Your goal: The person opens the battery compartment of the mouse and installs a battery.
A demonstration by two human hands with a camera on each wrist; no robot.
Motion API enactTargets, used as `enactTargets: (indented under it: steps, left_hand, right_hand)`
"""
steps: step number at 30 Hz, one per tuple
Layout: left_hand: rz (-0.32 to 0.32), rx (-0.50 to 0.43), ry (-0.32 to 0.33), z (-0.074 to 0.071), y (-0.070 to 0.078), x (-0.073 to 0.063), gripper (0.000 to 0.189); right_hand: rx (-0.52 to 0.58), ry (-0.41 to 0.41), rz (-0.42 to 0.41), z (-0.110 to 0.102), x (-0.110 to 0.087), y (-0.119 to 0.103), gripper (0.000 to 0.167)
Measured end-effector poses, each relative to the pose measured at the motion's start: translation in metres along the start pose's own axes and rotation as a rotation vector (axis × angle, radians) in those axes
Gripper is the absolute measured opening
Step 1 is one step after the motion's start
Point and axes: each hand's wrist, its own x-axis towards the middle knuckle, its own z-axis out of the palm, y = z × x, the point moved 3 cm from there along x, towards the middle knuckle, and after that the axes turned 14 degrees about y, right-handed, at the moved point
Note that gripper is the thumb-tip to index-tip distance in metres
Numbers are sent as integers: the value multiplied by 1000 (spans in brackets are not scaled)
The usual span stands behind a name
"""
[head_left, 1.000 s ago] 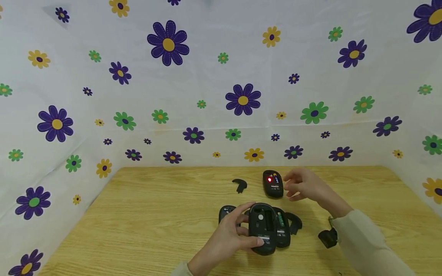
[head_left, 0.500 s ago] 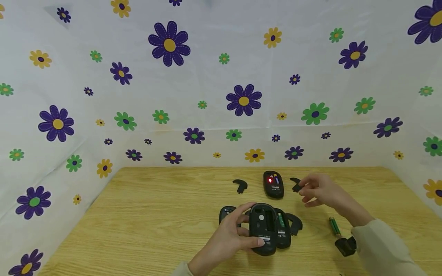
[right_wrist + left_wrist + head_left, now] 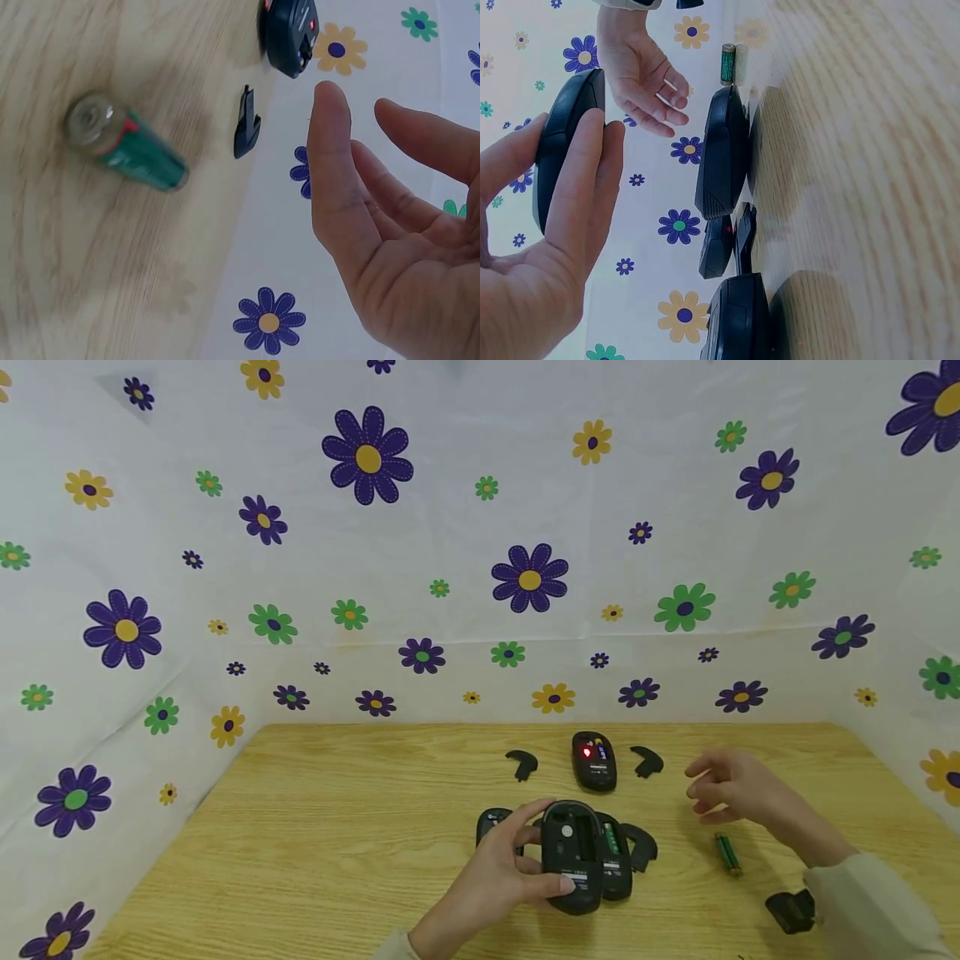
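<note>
My left hand (image 3: 487, 877) holds a black computer mouse (image 3: 572, 860) underside up, thumb on its lower end. Its battery slot is uncovered and looks dark inside. In the left wrist view the fingers lie along the sides of this mouse (image 3: 566, 142), raised off the table. My right hand (image 3: 738, 787) hovers with relaxed fingers and holds nothing. Below it on the table lies a green battery (image 3: 727, 854), seen close in the right wrist view as a green cylinder (image 3: 131, 142). Behind the held mouse, another mouse (image 3: 617, 868) with a green battery inside is partly hidden.
A mouse (image 3: 594, 772) with a red light lies at the back, between two curved black covers, one left (image 3: 523, 764) and one right (image 3: 647, 762). Another cover (image 3: 642, 847) lies right of the held mouse. One more mouse (image 3: 491, 822) is partly hidden behind my left hand.
My right hand has moved right, away from the red-lit mouse, exposing the back right cover and the green battery. The left hand and its mouse have hardly moved.
</note>
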Motion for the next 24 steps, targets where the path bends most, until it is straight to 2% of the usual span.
enactTargets:
  steps: [12, 24]
  left_hand:
    - [3, 0, 3, 0, 0, 0, 82]
    - [1, 11, 4, 0, 0, 0, 81]
  right_hand:
    - [-67, -6, 56, -10, -8, 19, 31]
    - [-32, -31, 133, -17, -14, 38, 28]
